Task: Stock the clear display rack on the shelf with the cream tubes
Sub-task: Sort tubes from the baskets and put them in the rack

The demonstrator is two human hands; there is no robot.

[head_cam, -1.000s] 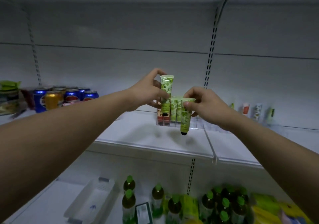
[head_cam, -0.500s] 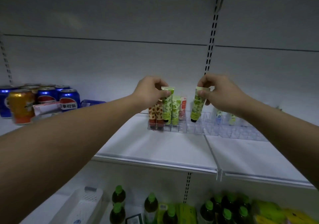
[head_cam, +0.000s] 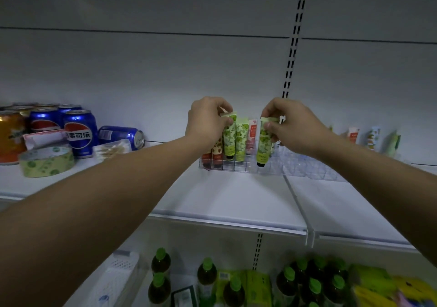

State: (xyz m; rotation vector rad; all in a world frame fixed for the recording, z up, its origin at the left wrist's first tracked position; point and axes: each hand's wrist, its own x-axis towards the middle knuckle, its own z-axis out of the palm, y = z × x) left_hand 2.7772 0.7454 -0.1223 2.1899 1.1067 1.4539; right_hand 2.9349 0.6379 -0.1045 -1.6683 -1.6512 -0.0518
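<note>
Your left hand (head_cam: 208,122) pinches one green patterned cream tube (head_cam: 229,139) into the clear plastic rack (head_cam: 238,165); your right hand (head_cam: 290,127) pinches another (head_cam: 263,141), cap entering a slot. Several tubes stand between your grips; right-side cells remain empty.

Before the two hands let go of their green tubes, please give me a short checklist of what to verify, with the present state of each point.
1. Left hand has a grip on the top of its green tube: ok.
2. That tube stands upright, cap down, in the clear display rack: ok.
3. Right hand pinches the top of the second green tube: ok.
4. Second tube is upright: not ok, it tilts slightly.
5. Its black cap is seated inside a compartment: cannot tell, the clear walls are hard to read.
6. Free compartments remain to the right of it: ok.
</note>
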